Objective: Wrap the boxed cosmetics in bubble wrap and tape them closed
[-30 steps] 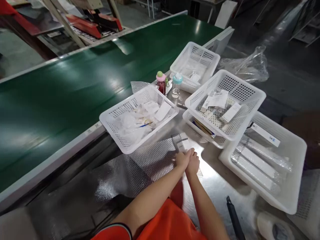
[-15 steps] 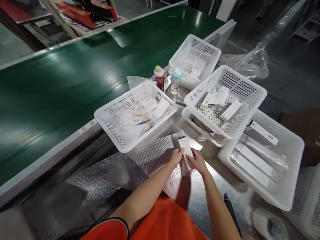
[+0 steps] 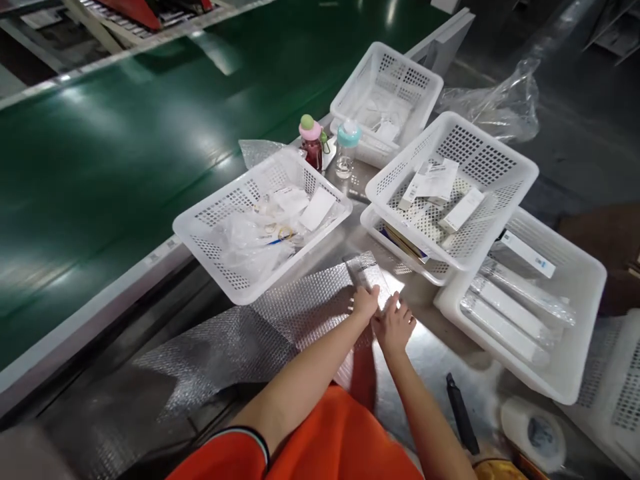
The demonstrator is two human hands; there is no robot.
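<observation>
A small white box [image 3: 371, 272] lies under a layer of clear bubble wrap on the metal table. My left hand [image 3: 366, 303] is closed on the bubble wrap [image 3: 315, 300] at the box's left side, thumb towards the box. Beside it, my right hand [image 3: 395, 327] is at the near right end of the box, fingers apart and slightly bent, fingertips close to the wrap. The rest of the bubble wrap sheet spreads to the left and hangs over the table's edge.
Left of the hands sits a white basket [image 3: 240, 293] with bags and papers. Stacked baskets [image 3: 375, 190] with small boxes and a tub [image 3: 595, 300] with wrapped long boxes stand right. Two bottles [image 3: 346, 150] are behind. A black-handled tool [image 3: 463, 413] and tape roll [image 3: 533, 433] lie near right.
The bubble wrap now covers the box, which was bare on top before. My left hand has shifted right, and my right hand has loosened from the box, its fingers spreading.
</observation>
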